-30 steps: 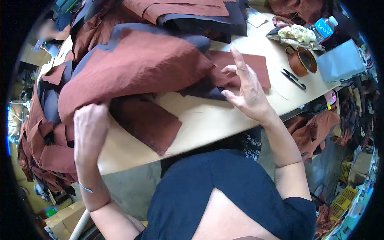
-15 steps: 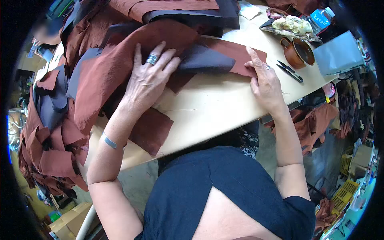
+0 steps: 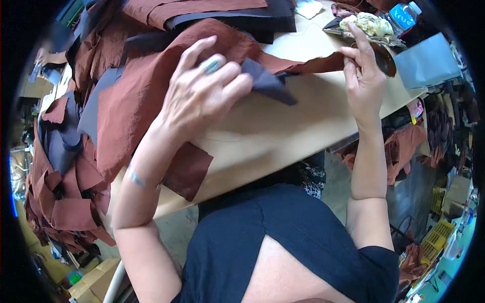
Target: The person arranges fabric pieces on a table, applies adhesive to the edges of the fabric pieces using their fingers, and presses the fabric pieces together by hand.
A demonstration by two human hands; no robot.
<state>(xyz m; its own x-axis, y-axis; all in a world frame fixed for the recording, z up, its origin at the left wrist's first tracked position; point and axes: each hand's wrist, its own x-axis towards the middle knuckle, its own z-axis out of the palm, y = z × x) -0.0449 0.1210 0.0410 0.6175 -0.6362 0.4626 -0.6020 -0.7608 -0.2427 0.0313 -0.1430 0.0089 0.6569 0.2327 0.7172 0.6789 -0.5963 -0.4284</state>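
Observation:
My right hand (image 3: pixel 365 81) pinches the far end of a reddish-brown cloth strip (image 3: pixel 316 64) between thumb and fingers, holding it raised over the table. Its index finger points up. Blurred by motion, my left hand (image 3: pixel 204 88) hovers over the large brown cloth (image 3: pixel 134 106), index finger stretched and the other fingers loosely bent apart. A dark grey-blue cloth piece (image 3: pixel 268 83) lies tilted just right of its fingers; I cannot tell whether they touch it. Below my left wrist, another brown cloth piece (image 3: pixel 188 171) lies near the table's front edge.
Stacked brown and dark cloth (image 3: pixel 217 17) covers the back of the table (image 3: pixel 262 131). Cut pieces (image 3: pixel 70 214) hang off its left side. At the right are a brown cup (image 3: pixel 386 60) partly behind my hand, a light blue box (image 3: pixel 427 60) and a bottle (image 3: pixel 404 16). Another person's hand (image 3: pixel 46 58) shows far left.
My right hand has moved right and up, lifting the brown strip's end off the table. My left hand has risen from the cloth. The dark piece has shifted and tilted; the snips are now hidden.

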